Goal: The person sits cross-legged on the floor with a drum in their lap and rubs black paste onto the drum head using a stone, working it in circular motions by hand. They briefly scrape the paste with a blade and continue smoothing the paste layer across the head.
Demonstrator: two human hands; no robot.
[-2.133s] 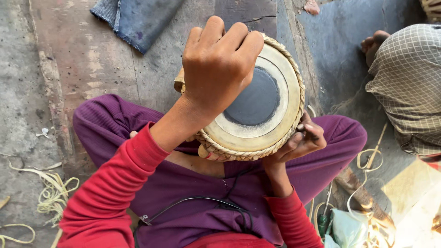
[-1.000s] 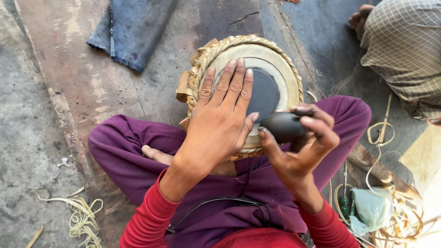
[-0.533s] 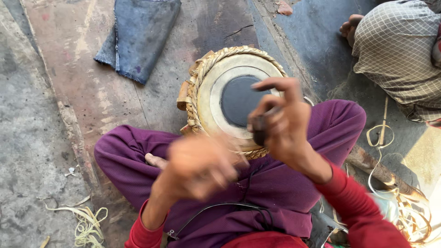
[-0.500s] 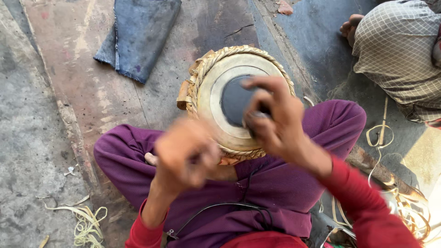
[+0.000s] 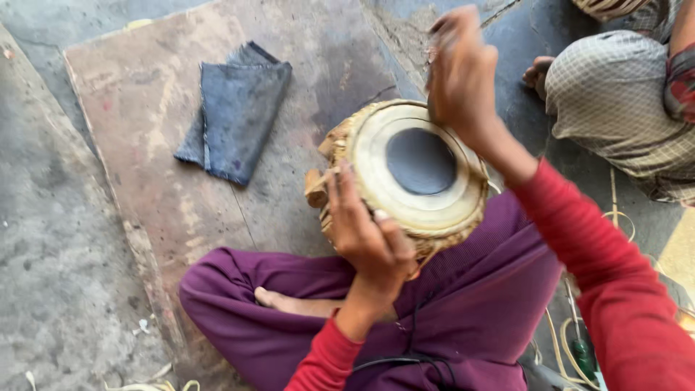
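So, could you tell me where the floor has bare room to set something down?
The board is bare left of the folded cloth, and between cloth and drum. The right side is crowded: another person's knee, cords.

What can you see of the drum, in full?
The drum is small and round, its pale tan head carrying a dark grey circular patch in the middle, with a braided straw-coloured rim and wooden pegs at its side. It rests tilted on the person's purple-clad lap. The left hand grips its near edge; the right hand is raised above.
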